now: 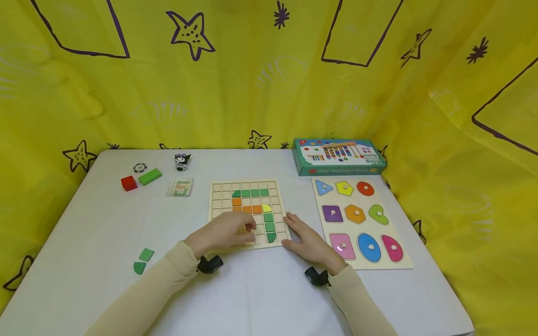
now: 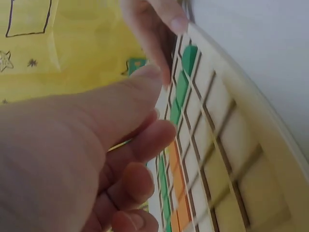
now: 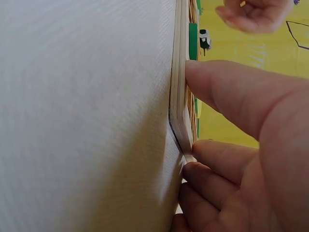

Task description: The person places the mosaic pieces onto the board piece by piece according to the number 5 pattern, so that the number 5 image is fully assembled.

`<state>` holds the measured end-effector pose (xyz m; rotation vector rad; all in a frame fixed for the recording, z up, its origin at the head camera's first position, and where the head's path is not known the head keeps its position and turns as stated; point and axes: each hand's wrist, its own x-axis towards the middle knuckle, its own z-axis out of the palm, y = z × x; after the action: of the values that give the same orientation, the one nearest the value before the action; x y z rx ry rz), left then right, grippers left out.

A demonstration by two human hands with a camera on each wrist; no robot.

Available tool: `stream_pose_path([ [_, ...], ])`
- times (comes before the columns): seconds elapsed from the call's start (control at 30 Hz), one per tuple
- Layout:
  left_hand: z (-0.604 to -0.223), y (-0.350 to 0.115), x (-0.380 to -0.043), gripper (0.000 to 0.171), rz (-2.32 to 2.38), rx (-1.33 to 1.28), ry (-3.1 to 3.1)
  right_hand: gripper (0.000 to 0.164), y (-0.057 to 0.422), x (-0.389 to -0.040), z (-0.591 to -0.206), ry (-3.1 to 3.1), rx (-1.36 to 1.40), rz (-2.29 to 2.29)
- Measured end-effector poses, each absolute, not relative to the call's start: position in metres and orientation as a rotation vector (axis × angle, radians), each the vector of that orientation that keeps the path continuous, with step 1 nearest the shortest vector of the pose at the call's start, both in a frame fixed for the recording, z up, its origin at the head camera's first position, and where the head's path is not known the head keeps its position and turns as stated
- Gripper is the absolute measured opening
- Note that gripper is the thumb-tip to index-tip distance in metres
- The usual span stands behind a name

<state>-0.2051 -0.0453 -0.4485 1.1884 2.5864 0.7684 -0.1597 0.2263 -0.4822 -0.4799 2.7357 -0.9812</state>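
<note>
A wooden grid board [image 1: 218, 191] lies at the middle of the table with green tiles [image 1: 255, 192], orange tiles [image 1: 247, 209] and one yellow tile [image 1: 266, 208] set in its squares. Over the board's lower left part hovers my left hand [image 1: 229, 229], thumb stretched out and fingers loosely curled, with nothing visible between them. It hides some squares in the head view. My right hand [image 1: 308, 242] rests at the board's right edge; in the right wrist view its thumb [image 3: 217, 84] touches the rim, with the fingers fairly straight beside the corner.
Two green tiles [image 1: 146, 254] lie on the left. Farther back are a pattern card [image 1: 180, 187], red block [image 1: 129, 183], green block [image 1: 150, 177], round token [image 1: 140, 167] and small figurine [image 1: 181, 162]. A shape puzzle board [image 1: 359, 189] and a game box [image 1: 340, 158] stand right.
</note>
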Motion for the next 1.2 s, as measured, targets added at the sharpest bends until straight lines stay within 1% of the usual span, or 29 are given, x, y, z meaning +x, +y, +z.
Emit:
stream_pose_path([
  [0.1,-0.449,-0.07,-0.205,0.019,0.788,1.179,2.559,0.069,0.227,-0.159,-0.484,2.741,-0.485,-0.974],
  [0.2,-0.451,-0.098,-0.203,0.019,0.786,1.181,2.523,0.069,0.227,-0.159,-0.486,2.744,-0.484,-0.976],
  [0.27,-0.452,-0.117,-0.201,0.021,0.781,1.153,2.514,0.069,0.227,-0.159,-0.486,2.743,-0.483,-0.976],
  [0.47,-0.454,-0.169,-0.188,0.033,0.81,0.941,2.556,0.069,0.227,-0.158,-0.486,2.751,-0.487,-0.973],
  [0.6,-0.455,-0.194,-0.178,0.04,0.826,0.885,2.567,0.07,0.227,-0.159,-0.485,2.759,-0.485,-0.965],
  [0.77,-0.456,-0.207,-0.165,0.042,0.759,0.895,2.568,0.069,0.227,-0.159,-0.484,2.759,-0.473,-0.961],
  [1.2,-0.461,-0.212,-0.156,0.027,0.738,0.97,2.546,0.069,0.225,-0.159,-0.481,2.736,-0.487,-0.974],
])
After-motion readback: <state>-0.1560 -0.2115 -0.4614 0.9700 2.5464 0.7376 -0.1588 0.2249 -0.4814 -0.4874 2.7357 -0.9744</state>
